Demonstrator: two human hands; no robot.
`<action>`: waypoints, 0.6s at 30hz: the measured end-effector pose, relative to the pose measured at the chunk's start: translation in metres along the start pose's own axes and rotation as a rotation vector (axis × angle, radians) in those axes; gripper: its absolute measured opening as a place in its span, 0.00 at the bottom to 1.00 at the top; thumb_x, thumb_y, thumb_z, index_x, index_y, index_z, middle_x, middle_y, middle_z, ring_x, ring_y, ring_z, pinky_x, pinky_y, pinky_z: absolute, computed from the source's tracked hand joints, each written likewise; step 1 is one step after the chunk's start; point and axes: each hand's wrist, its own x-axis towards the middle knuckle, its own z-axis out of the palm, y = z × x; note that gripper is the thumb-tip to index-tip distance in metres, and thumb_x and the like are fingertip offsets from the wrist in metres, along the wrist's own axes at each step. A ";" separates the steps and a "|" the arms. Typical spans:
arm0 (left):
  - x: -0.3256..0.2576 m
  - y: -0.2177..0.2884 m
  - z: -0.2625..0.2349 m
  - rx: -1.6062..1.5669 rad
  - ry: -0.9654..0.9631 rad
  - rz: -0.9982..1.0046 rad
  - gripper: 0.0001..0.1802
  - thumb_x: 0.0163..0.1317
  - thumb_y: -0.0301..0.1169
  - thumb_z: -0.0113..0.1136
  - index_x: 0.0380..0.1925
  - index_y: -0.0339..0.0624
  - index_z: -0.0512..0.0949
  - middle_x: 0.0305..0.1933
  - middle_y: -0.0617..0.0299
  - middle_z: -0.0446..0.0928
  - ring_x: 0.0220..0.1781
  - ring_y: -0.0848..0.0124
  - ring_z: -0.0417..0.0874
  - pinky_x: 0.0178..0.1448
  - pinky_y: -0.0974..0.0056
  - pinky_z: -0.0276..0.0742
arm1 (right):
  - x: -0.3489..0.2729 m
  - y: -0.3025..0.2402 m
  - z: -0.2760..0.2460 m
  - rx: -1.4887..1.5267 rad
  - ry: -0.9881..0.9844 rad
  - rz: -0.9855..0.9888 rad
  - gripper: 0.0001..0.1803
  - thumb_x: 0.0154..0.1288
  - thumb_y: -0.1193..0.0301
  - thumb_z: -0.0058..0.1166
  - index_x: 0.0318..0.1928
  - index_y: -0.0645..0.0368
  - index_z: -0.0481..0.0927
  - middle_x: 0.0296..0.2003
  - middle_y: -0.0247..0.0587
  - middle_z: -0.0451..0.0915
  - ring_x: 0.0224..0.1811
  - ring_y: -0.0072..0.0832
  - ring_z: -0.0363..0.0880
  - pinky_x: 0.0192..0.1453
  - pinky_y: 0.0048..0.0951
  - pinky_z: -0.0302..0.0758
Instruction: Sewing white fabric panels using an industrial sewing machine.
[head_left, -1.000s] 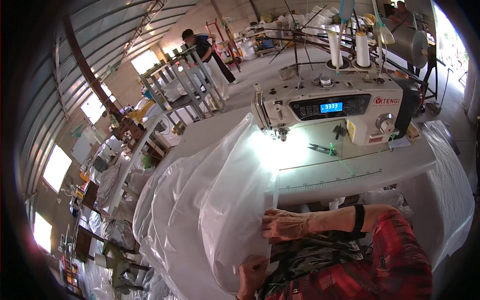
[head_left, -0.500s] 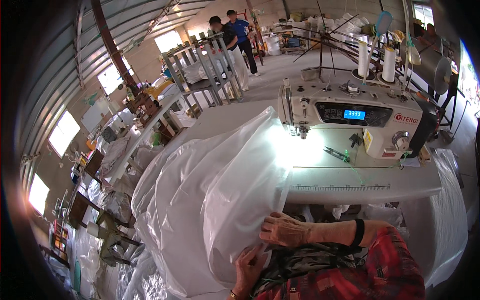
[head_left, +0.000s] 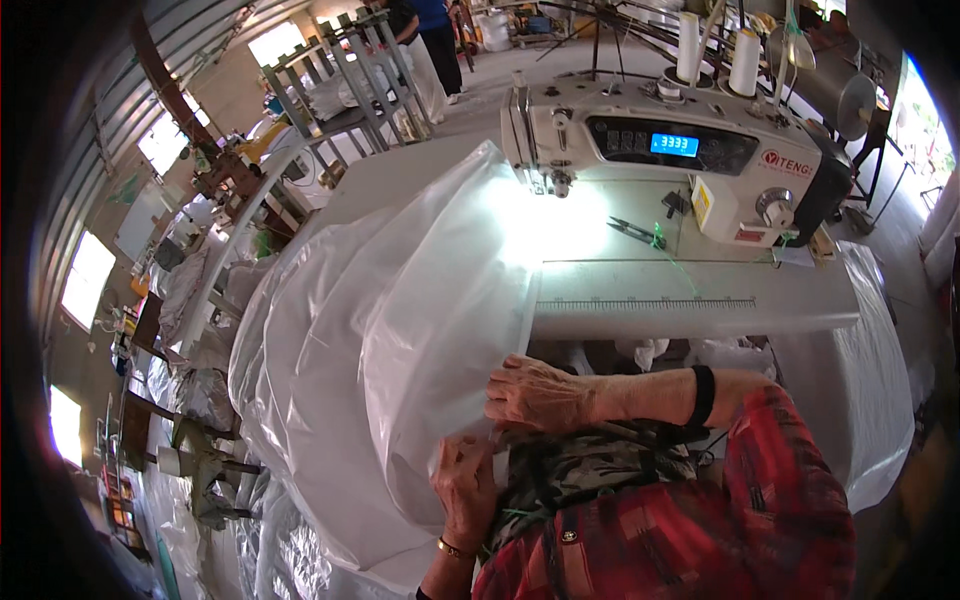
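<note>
A large translucent white plastic sheet (head_left: 400,300) drapes over the left of the sewing table and hangs down toward me. Its far corner reaches the lit spot beside the needle of a white sewing machine (head_left: 680,150). My right hand (head_left: 540,393) is closed on the sheet's right edge, close to my body. Lower and to its left, my left hand (head_left: 466,488) pinches the same edge, fingers bent. The fingertips of both hands are partly hidden. Black thread snips (head_left: 636,232) with green thread lie on the machine bed, out of my hands' reach.
Two white thread cones (head_left: 743,62) stand behind the machine. A ruler strip (head_left: 650,303) runs along the table's front. To the left are a wooden stool (head_left: 205,470) and piles of plastic. Beyond the table stands a grey metal rack (head_left: 345,90), with people beside it.
The view has tipped downward, so the machine and table sit higher in the picture. My left hand has come up along the sheet's edge, nearer my right hand. Both keep hold of the sheet.
</note>
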 end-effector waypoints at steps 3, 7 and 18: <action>0.003 0.004 -0.004 0.025 -0.024 0.050 0.09 0.57 0.19 0.56 0.37 0.36 0.82 0.34 0.51 0.77 0.34 0.55 0.79 0.38 0.58 0.74 | 0.003 0.003 -0.002 0.072 -0.027 0.029 0.14 0.67 0.57 0.51 0.30 0.53 0.72 0.30 0.35 0.71 0.39 0.32 0.72 0.45 0.34 0.68; 0.002 0.006 -0.006 -0.006 -0.061 -0.006 0.15 0.59 0.20 0.55 0.47 0.35 0.81 0.36 0.49 0.79 0.36 0.52 0.80 0.40 0.56 0.75 | 0.005 0.013 -0.004 0.126 -0.042 0.051 0.13 0.66 0.58 0.51 0.33 0.54 0.75 0.31 0.37 0.75 0.41 0.35 0.75 0.47 0.37 0.70; 0.020 -0.010 -0.011 -0.360 -0.348 -0.269 0.13 0.61 0.26 0.60 0.45 0.36 0.82 0.32 0.54 0.83 0.30 0.70 0.82 0.36 0.65 0.76 | 0.005 0.042 -0.030 0.127 -0.141 0.001 0.21 0.62 0.48 0.54 0.27 0.53 0.72 0.27 0.38 0.74 0.37 0.38 0.76 0.45 0.40 0.72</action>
